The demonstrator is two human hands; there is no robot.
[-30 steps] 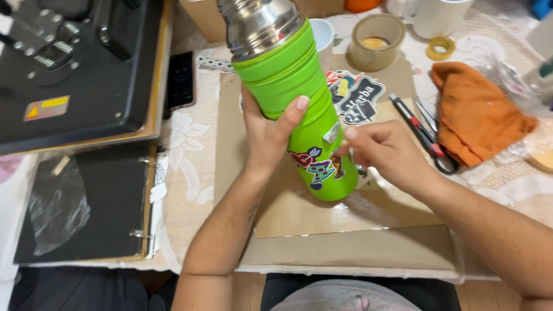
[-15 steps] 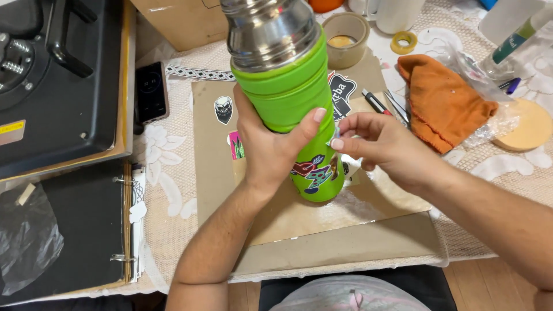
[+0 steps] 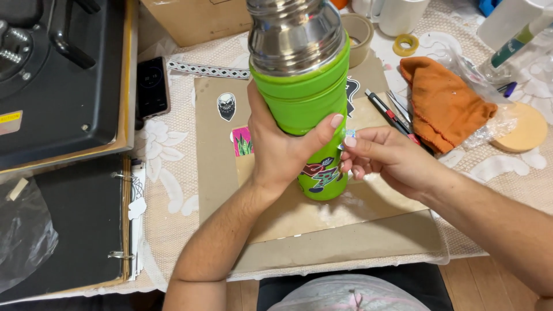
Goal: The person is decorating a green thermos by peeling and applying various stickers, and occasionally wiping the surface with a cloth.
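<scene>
One green flask (image 3: 302, 109), two hands on it, above the cardboard sheet (image 3: 322, 230) on your worktop (image 3: 173, 213).

Your left hand (image 3: 282, 152) has its fingers wrapped tight round the flask's middle, thumb across the front; your right hand (image 3: 383, 158) pinches a small sticker (image 3: 349, 134) against the flask's side. Flask: green sleeve, bare steel shoulder and neck, one colourful sticker near the base. Around it: two loose stickers on the cardboard, one phone (image 3: 152, 86), one orange cloth (image 3: 446, 103), two tape rolls, one black binder (image 3: 69, 224).
</scene>
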